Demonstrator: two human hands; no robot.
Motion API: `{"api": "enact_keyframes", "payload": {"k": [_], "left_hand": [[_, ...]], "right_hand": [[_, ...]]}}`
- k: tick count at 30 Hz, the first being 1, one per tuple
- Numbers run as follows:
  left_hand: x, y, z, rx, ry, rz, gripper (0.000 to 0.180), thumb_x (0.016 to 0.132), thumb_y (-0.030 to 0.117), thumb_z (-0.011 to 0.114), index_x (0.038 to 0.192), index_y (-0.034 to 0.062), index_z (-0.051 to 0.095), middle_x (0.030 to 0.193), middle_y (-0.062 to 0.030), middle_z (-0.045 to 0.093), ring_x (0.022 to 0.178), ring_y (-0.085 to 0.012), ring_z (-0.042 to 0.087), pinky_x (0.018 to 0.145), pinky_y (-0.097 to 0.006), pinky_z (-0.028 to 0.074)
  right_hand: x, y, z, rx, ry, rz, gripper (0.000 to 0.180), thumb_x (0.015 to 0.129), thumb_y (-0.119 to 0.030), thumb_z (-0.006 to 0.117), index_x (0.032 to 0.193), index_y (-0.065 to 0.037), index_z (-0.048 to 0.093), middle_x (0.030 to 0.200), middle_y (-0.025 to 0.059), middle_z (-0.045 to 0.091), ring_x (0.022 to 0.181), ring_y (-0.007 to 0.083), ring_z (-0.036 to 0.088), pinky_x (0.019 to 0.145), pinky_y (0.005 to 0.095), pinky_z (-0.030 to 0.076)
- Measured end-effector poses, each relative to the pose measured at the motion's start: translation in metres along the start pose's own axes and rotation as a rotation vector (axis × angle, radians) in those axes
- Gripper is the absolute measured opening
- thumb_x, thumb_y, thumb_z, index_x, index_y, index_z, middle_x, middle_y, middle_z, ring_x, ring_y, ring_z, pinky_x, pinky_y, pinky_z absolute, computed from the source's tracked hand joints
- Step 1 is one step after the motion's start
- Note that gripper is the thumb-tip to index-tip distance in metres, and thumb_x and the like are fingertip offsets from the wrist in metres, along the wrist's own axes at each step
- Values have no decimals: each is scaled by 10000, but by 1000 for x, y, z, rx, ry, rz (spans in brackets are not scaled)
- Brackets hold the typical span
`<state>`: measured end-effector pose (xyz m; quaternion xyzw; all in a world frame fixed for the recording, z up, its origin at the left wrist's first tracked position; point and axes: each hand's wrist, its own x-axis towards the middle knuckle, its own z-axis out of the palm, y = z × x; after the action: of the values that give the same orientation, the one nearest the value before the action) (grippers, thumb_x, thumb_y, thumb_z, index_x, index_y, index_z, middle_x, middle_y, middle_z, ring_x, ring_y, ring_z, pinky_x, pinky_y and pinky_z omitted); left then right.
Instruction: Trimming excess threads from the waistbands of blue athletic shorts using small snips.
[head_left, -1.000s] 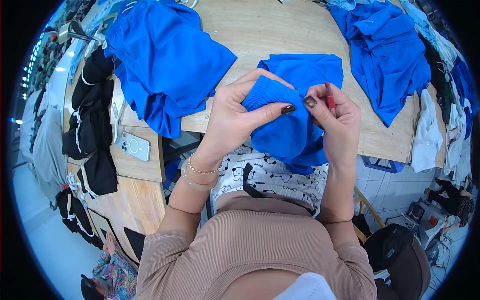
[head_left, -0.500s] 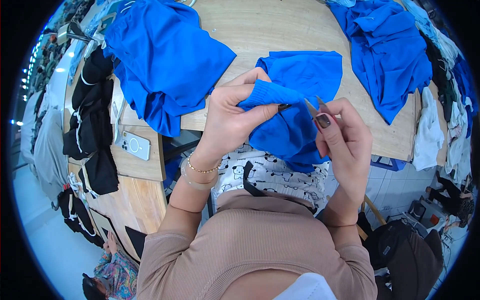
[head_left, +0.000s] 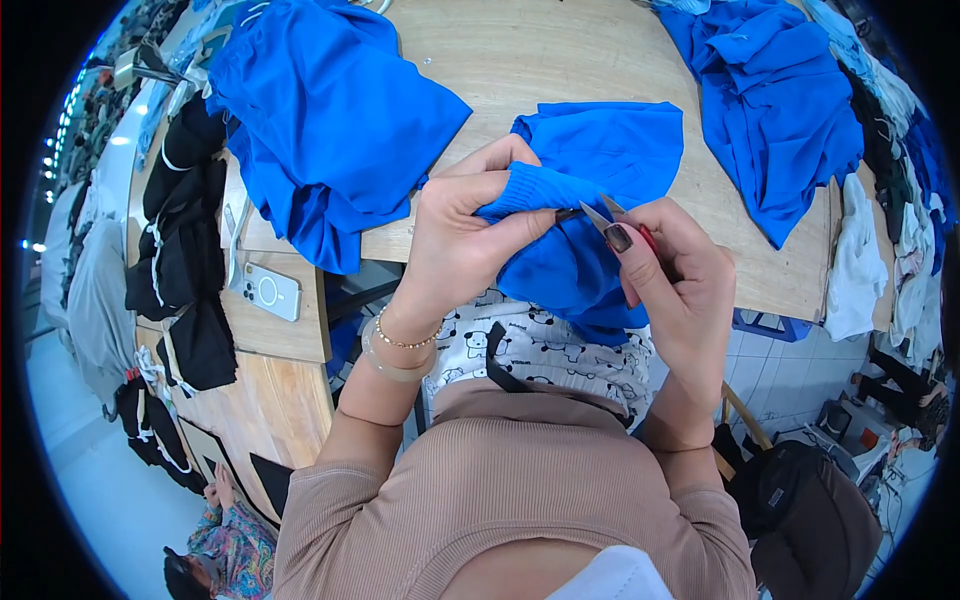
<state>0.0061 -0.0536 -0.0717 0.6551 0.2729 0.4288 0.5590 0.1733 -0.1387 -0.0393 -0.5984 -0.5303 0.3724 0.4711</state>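
Observation:
A bright blue garment [head_left: 610,150] lies partly on the table and hangs down over its near edge. My left hand [head_left: 470,225] pinches its gathered, elastic-looking edge between thumb and fingers, holding it raised. Small thread snips [head_left: 597,217] with red handles are gripped in my right hand [head_left: 670,265]. Their two pointed blades stand apart, aimed left at the gathered edge close to my left thumb tip. Whether a thread lies between the blades is too small to tell.
A large heap of blue garments [head_left: 320,110] lies at the left, another blue pile [head_left: 780,110] at the right. Black bundles [head_left: 185,250] and a phone [head_left: 270,292] rest on the left side table. Another person [head_left: 225,550] sits lower left; a dark chair [head_left: 810,510] stands lower right.
My right hand has moved left with the snips, bringing the blades nearer to my left thumb. My left hand and the garment have hardly moved.

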Motion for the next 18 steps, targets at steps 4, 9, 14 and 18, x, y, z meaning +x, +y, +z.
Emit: {"api": "enact_keyframes", "payload": {"k": [4,9,14,18], "left_hand": [[0,1,-1,-13,-3,-20,150,733,-53,673,878,-26,697,794,-34,560,700,-84,502,576,-201,385],[0,-2,-1,-42,-10,-14,142,730,-56,674,870,-37,690,801,-40,566,707,-92,508,588,-207,396],[0,0,0,-17,3,3,135,722,-64,674,854,-41,685,801,-45,567,714,-100,512,598,-213,404],[0,0,-1,12,2,26,127,712,-73,676,835,-42,676,798,-48,564,714,-108,513,601,-220,405]], "right_hand": [[1,-4,-1,-4,-1,57,94,883,-98,618,849,-11,608,578,12,490,520,41,399,468,195,299],[-3,-1,2,274,72,-88,69,865,-64,631,876,4,619,614,-1,520,535,36,425,479,179,307],[5,4,-3,63,101,-63,53,847,-52,646,830,-3,637,597,-10,525,538,23,428,479,178,309],[3,1,-3,8,71,-16,60,843,-59,654,825,-4,636,580,-10,517,534,21,425,476,181,307]]}}
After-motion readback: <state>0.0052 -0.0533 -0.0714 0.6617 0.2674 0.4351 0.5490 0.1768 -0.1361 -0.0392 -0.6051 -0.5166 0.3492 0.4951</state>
